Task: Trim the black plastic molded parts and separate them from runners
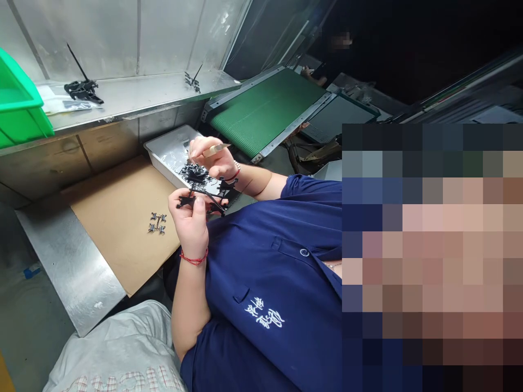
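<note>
Holding black part (203, 191), left hand (187, 216) | white tray (167, 146) — black pieces (193, 172), apparently

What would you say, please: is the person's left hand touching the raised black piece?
Touching: the head view shows the left hand holding the black piece up, its thumb lying over the near side.

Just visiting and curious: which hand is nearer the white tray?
Right. The right hand, holding a pointed tool, appears over the white tray; the left hand, holding a black part, is farther off, toward the blue shirt.
</note>
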{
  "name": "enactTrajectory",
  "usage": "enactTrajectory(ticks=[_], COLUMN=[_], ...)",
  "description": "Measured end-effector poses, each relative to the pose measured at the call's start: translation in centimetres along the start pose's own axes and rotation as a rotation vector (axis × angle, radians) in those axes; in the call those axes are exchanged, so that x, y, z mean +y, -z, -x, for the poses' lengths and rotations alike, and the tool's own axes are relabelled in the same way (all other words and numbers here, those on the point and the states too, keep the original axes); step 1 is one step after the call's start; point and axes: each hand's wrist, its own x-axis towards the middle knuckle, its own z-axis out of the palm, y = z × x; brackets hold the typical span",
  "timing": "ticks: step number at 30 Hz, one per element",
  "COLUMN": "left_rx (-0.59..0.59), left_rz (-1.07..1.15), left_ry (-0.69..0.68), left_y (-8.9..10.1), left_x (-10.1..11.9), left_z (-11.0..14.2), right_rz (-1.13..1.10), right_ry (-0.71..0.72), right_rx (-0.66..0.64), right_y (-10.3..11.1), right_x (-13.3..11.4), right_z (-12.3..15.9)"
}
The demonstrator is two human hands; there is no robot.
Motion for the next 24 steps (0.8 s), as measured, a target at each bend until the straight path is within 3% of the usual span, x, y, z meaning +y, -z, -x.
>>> enactTrajectory(ticks=[2,5,9,11,15,19,24], left_rx=[0.042,0.143,0.241,0.263,0.224,0.143,0.085], left_rz=[-0.005,0.022,0.025,-0.007,-0.062,-0.078,-0.082], left_ry=[-0.004,-0.073,-0.205,-0.25,-0.282,-0.285,-0.287], left_y=[0.0,-0.1,-0.2,-0.3,-0.4,-0.5,-0.3], left_x=[0.1,0.3,0.5,0.4,0.2,0.1,0.1], left_z=[-0.1,0.0,0.3,0.5,0.8,0.9,0.9], right_rz=[-0.07,-0.112,-0.198,-0.095,0.129,0.198,0.266], right_ry=[0.048,-0.057,-0.164,-0.226,-0.233,-0.141,-0.178], right_rx=[-0.028,-0.1,0.027,-0.02,-0.135,-0.2,-0.317], right_y=[0.1,0.7,1.6,1.8,1.9,2.2,2.8], right_x=[0.5,0.9,0.7,0.1,-0.8,-0.6,-0.2], right_z=[0.4,0.9,1.7,2.2,2.7,2.7,2.9])
